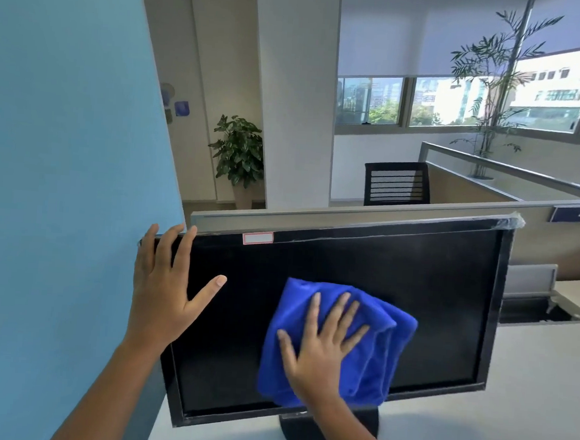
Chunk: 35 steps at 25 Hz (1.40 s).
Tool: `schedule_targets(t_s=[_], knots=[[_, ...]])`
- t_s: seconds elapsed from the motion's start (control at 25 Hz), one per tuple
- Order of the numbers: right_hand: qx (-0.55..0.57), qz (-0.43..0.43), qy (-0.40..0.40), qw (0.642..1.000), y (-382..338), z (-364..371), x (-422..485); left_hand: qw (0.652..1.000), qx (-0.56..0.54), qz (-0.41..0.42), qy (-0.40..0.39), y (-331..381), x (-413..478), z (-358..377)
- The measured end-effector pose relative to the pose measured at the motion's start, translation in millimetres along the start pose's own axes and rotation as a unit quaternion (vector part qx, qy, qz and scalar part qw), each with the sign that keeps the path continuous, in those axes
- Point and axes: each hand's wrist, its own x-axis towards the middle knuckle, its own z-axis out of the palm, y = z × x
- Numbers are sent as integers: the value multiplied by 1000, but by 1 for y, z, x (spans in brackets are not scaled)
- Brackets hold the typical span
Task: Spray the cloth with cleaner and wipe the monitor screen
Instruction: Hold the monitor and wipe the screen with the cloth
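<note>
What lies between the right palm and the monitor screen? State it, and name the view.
The blue cloth: the right hand presses it flat against the monitor screen, so the palm never touches the glass. The head view shows this.

The cloth [369, 345] is looking like soft, plush microfibre with a matt nap. The screen [397, 279] is showing as smooth, dark and faintly glossy, its bezel [497, 303] as black plastic with clear film [511, 222] crinkling at one corner. The desk [509, 407] is appearing smooth and matt, the partition [64, 135] as flat matt blue.
</note>
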Motion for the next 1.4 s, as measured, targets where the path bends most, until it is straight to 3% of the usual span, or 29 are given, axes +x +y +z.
schedule_targets(t_s=[0.12,0.24,0.48,0.68,0.96,1.08,1.2,1.4], knots=[[-69,-178,-25,981,-19,15,-18,999,-20,6,38,-2,-1,4],[-69,-207,16,976,-2,-3,17,998,-38,6,52,0,2,7],[-113,-81,105,985,100,-67,99,998,-41,5,55,4,5,9],[-72,122,115,983,173,-95,112,998,-34,2,50,3,4,8],[5,155,117,981,126,-79,114,997,-49,2,57,2,2,7],[-12,92,101,991,85,-57,97,997,-54,-2,55,4,2,6],[-44,-27,65,997,51,-29,63,997,-59,-8,49,3,1,5],[-114,-204,-22,972,50,17,-18,997,-64,-10,49,3,1,5]])
